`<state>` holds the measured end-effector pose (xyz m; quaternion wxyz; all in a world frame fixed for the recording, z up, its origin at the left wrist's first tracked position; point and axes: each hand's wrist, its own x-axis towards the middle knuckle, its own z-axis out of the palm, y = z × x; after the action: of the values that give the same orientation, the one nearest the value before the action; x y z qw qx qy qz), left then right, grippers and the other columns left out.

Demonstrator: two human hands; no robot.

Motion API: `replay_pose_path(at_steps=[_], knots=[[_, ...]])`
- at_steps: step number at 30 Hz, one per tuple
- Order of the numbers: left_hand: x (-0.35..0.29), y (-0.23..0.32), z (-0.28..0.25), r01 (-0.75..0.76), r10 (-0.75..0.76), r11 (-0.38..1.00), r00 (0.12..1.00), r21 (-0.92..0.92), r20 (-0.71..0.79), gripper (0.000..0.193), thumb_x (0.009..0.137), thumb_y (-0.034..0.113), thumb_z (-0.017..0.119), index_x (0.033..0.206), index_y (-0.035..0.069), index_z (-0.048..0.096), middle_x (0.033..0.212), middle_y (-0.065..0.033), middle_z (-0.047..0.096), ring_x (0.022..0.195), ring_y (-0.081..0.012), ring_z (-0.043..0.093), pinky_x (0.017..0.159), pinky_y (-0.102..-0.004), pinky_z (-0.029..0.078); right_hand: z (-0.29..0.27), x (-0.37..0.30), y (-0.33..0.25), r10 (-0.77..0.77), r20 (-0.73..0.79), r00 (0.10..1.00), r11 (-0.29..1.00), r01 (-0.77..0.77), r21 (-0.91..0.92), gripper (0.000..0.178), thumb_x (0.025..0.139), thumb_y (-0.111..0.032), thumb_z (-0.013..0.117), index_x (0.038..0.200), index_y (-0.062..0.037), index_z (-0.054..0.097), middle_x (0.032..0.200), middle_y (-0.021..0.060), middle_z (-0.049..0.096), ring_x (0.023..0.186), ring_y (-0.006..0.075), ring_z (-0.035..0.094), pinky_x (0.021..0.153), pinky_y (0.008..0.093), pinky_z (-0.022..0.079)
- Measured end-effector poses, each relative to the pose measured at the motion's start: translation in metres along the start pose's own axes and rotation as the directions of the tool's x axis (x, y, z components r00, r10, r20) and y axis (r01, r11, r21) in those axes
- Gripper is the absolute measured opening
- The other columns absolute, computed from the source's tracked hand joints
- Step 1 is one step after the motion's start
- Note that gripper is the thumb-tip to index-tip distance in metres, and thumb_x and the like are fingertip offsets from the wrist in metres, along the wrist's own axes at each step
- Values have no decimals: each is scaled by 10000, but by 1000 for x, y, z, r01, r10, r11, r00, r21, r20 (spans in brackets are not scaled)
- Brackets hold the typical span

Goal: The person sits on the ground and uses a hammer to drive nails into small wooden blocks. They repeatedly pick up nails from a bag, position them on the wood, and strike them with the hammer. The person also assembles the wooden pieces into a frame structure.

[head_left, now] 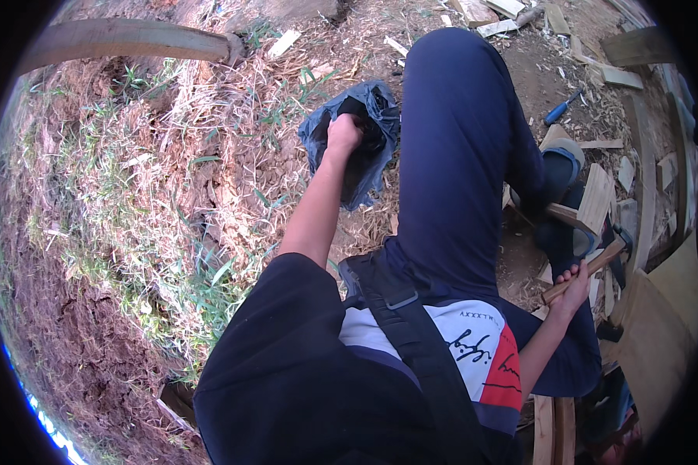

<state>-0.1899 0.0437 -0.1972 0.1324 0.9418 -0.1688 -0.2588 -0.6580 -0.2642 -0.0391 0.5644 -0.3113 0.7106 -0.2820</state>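
Observation:
My left hand [344,133] reaches into the mouth of a dark blue plastic bag [310,128] on the ground, left of my raised knee. Its fingers are hidden inside, and the bag's contents are too dark to make out. On the right, my right hand [572,289] is closed around the wooden handle of a hammer [602,258], whose dark metal head lies away from me. Just beyond the hammer, a pale wood block [595,198] stands beside my foot.
A blue-handled screwdriver [561,107] lies on the ground at the upper right. Wood offcuts [622,77] are scattered around it. A curved timber [124,40] crosses the upper left. Grass and dry straw [202,155] cover the left side. A plywood sheet [651,341] leans at the right.

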Motion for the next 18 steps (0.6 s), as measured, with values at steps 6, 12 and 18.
replay_pose_path(at_steps=[6, 12, 18], knots=[[-8, 3, -2, -28, 30, 999, 997, -33, 76, 217, 761, 163, 694, 964, 120, 755, 991, -146, 715, 986, -315, 668, 983, -414, 449, -6, 5, 3, -12, -10, 1000, 1000, 12, -13, 166, 973, -253, 575, 1004, -106, 504, 740, -30, 468, 569, 61, 452, 473, 221, 398], [-13, 3, 3, -88, 89, 996, 996, -33, 5, 200, 780, 168, 677, 936, 59, 738, 936, -165, 713, 942, -325, 678, 874, -416, 519, -4, 4, 4, 7, -7, 1000, 1000, -7, -22, 173, 973, -261, 575, 1011, -106, 508, 740, -31, 467, 570, 60, 451, 474, 221, 398], [-16, 5, 6, -40, 46, 997, 994, 64, -94, 196, 804, 164, 651, 936, 35, 721, 928, -202, 695, 952, -365, 658, 852, -446, 513, 0, 0, 2, 4, 0, 1000, 1000, -4, 7, 151, 976, -255, 574, 950, -127, 498, 731, -37, 481, 561, 58, 459, 465, 211, 406]])
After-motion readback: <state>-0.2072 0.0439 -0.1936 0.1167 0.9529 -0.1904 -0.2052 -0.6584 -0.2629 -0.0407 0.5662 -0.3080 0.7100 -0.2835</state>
